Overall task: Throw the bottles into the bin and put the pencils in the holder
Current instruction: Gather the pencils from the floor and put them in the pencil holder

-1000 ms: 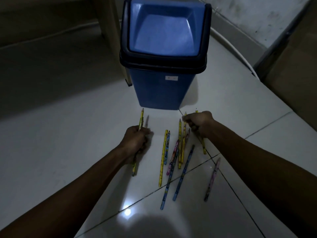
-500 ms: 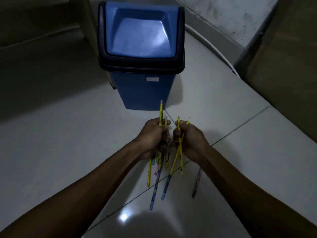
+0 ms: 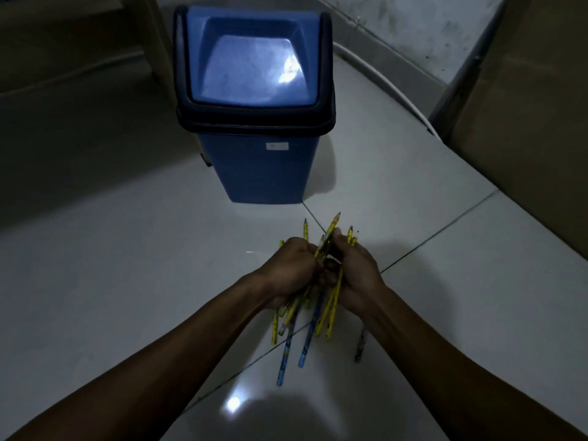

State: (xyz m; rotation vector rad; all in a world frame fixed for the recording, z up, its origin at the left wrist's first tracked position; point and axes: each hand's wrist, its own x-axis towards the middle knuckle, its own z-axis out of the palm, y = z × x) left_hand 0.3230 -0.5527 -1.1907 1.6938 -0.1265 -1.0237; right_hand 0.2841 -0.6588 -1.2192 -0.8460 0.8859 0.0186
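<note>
Several yellow and blue pencils [image 3: 331, 310] are bunched together between my two hands, tips pointing away from me and their ends fanning out toward me. My left hand [image 3: 291, 270] is closed around the left side of the bunch. Pressed against it, my right hand [image 3: 356, 275] grips the right side. One dark pencil [image 3: 360, 346] lies alone on the floor under my right wrist. A blue bin [image 3: 254, 113] with a black rim and a shut swing lid stands just beyond the hands. No bottles and no holder are in view.
The floor is glossy white tile [image 3: 445, 297] with dark grout lines. A brown cardboard box [image 3: 534, 122] stands at the right, with a white cable [image 3: 391, 87] along the wall behind the bin. Dark wooden furniture [image 3: 79, 43] fills the far left.
The pencils were spread out on the floor a second ago. Both hands swept them together into one bunch and now hold it raised between them; one dark pencil stayed on the floor.
</note>
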